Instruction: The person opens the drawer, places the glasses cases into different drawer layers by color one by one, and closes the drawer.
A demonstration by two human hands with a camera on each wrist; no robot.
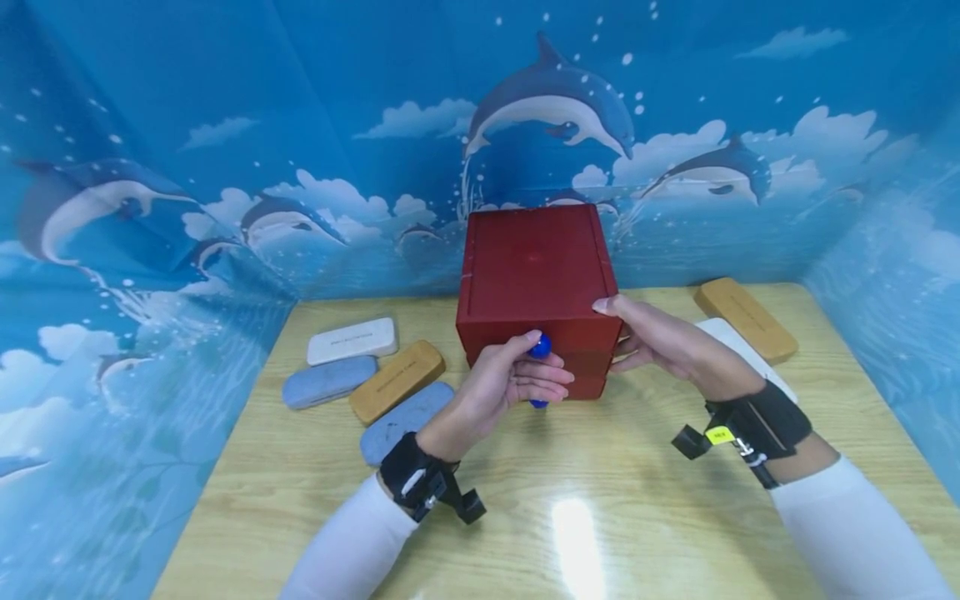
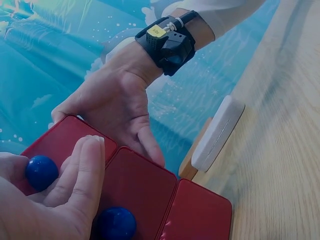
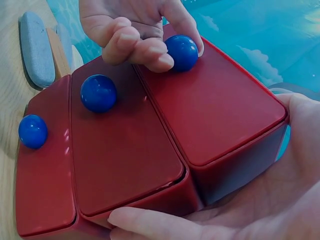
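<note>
The red box [image 1: 534,262] stands midway along the far edge of the surface [image 1: 637,533], in front of the dolphin cloth [image 1: 360,58]. The left hand [image 1: 491,385] has thumb and fingers around the top knob [image 1: 540,347]; the right hand [image 1: 660,340] grips the box's right side, thumb over the top front corner. The step looks like working the top drawer [image 3: 220,100] while bracing the box; next probably calls for a straight, level pull, the right hand resisting. Room for that lies in front, where bare wood runs toward the near edge. Sideways is tighter: four cases [image 1: 397,382] cluster by the left edge, and a white case [image 1: 742,350] and tan case [image 1: 746,321] lie toward the far right corner.
</note>
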